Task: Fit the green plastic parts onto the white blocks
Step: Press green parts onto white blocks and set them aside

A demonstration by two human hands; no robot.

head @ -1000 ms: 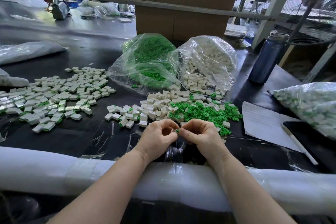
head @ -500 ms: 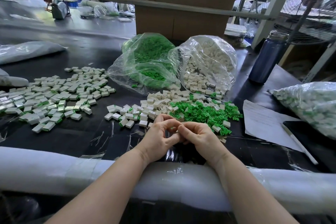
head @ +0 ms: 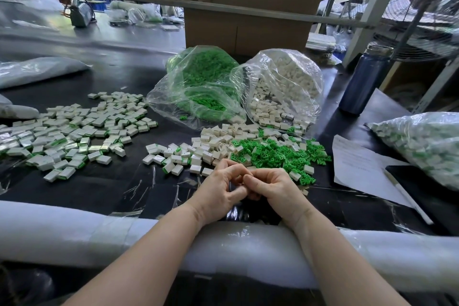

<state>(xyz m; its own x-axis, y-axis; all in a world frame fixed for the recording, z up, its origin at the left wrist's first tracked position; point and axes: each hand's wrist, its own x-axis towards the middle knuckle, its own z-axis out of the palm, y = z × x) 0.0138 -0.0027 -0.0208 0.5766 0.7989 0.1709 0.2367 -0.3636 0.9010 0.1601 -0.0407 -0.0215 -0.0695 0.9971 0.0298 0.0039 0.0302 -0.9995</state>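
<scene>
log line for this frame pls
stage: fitting | left hand + right hand: fingers curled together, piece hidden | loose green parts beyond hands | finished blocks left

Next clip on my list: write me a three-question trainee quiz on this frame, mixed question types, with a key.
1. True or false: the bag of green parts lies to the right of the bag of white blocks.
2. Which stands nearest the blue bottle? A) bag of white blocks B) pile of finished blocks C) sheet of paper
3. Fill in: the left hand and right hand meet just in front of the loose pile of ____ parts.

Key: 1 false; 2 A; 3 green.
</scene>
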